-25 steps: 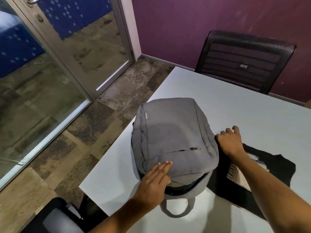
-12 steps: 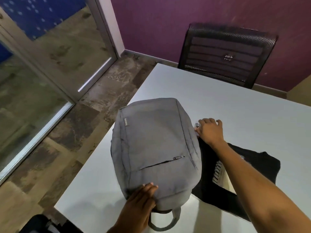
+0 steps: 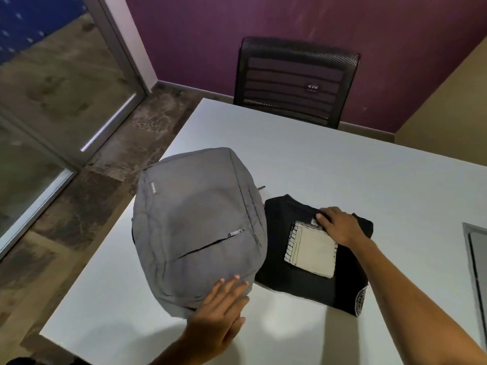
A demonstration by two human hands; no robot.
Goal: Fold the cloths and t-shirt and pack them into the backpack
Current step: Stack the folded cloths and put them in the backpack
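We see a white table [image 3: 329, 164] before a purple wall, a black mesh chair [image 3: 295, 80] behind it. The grey backpack [image 3: 197, 227] lies flat at the table's left; our left hand [image 3: 218, 314] rests on its near end, fingers straight and together. Just beside it lies the folded black t-shirt [image 3: 290, 270] with a beige cloth [image 3: 313, 248] on top. Our right hand [image 3: 340, 225] presses there, fingertips partly hidden.
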